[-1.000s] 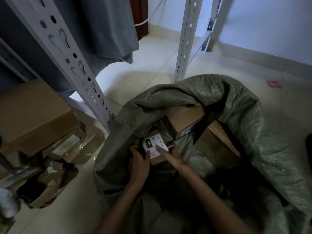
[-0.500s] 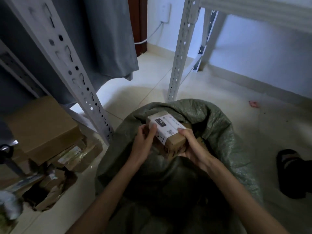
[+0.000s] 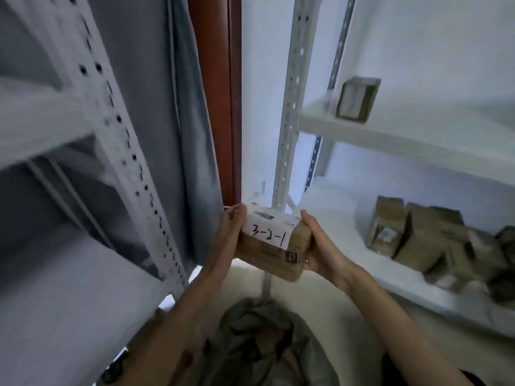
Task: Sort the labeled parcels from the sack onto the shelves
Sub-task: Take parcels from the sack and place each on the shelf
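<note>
Parcel, cardboard, brown; one item. Held up in front of the person, above the sack, between the two shelving units. White label faces the camera, handwritten "3-2-1"; printed lines above it too blurred to read.

Step in hand, as judged: reading the code, then carrying the parcel to the matching shelf. To do it well: keep the label turned to the eyes until the code is sure, keep both grips on the short ends so the writing stays uncovered, set it flat beside its like.

Left hand: fingers wrapped round the parcel's left end, forearm rising from below.

Right hand: palm cupped against the right end, thumb over the top edge, fingers curled beneath.

Right shelving: lower shelf carries a row of cardboard boxes; upper shelf carries one small box.
</note>
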